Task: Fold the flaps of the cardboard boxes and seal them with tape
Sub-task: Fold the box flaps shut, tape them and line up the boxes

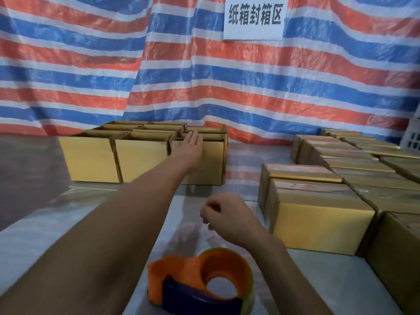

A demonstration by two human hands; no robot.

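Observation:
Several open-topped cardboard boxes stand in a block at the back left of the table. My left hand stretches out with straight fingers over the near rim of the rightmost front box, touching its top edge. My right hand hovers above the table's middle with its fingers loosely curled and nothing in it. An orange tape dispenser with a roll of clear tape lies on the table right in front of me. Closed, taped boxes are packed together on the right.
A red, white and blue striped tarp hangs behind the table with a white paper sign on it. A white plastic crate shows at the far right edge. The table is covered with a shiny plastic sheet.

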